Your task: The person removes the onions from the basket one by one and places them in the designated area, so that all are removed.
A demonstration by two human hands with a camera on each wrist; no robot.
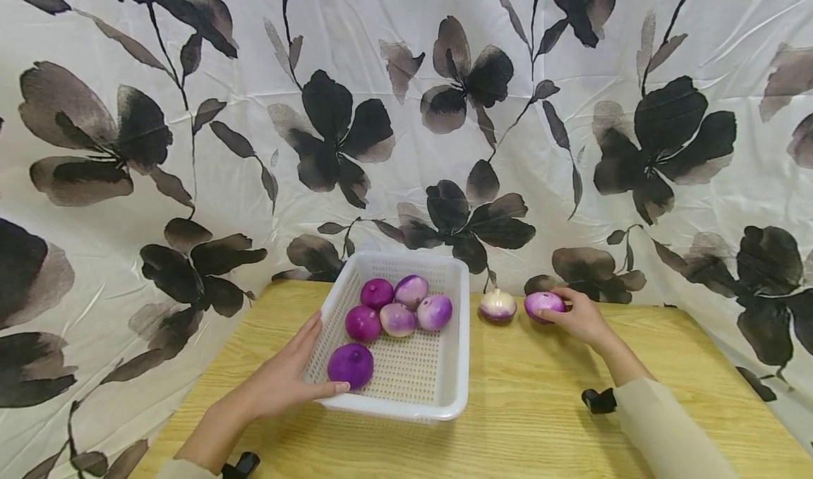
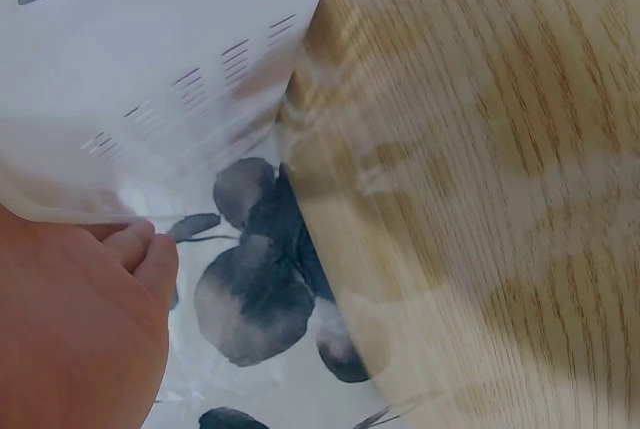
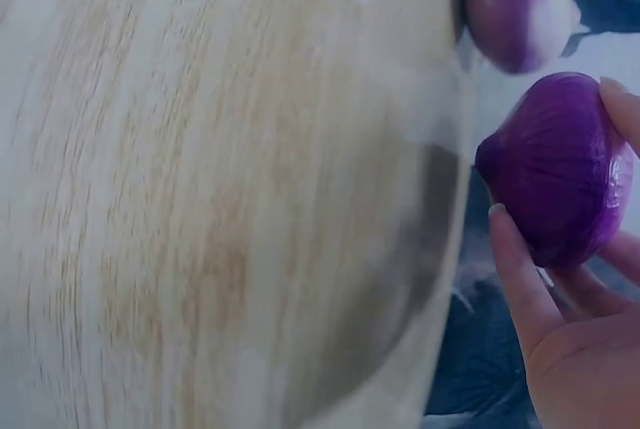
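Note:
A white perforated plastic basket (image 1: 460, 352) stands on the table, holding several onions, some deep purple and some purple and cream. My left hand (image 1: 286, 377) grips its near left corner, the thumb over the rim beside a dark purple onion (image 1: 351, 366). In the left wrist view, curled fingers (image 2: 150, 249) meet the basket's rim (image 2: 70, 217). Right of the basket, my right hand (image 1: 583, 318) holds a purple onion (image 1: 543, 305) between thumb and fingers; the right wrist view shows its pointed tip. A cream and purple onion (image 1: 497, 305) sits between that hand and the basket.
A wood-grain table (image 1: 527, 408) lies under everything. Behind it hangs a white cloth (image 1: 394, 161) with dark flower prints, close to the table's back edge. Black straps (image 1: 599, 401) show at both wrists.

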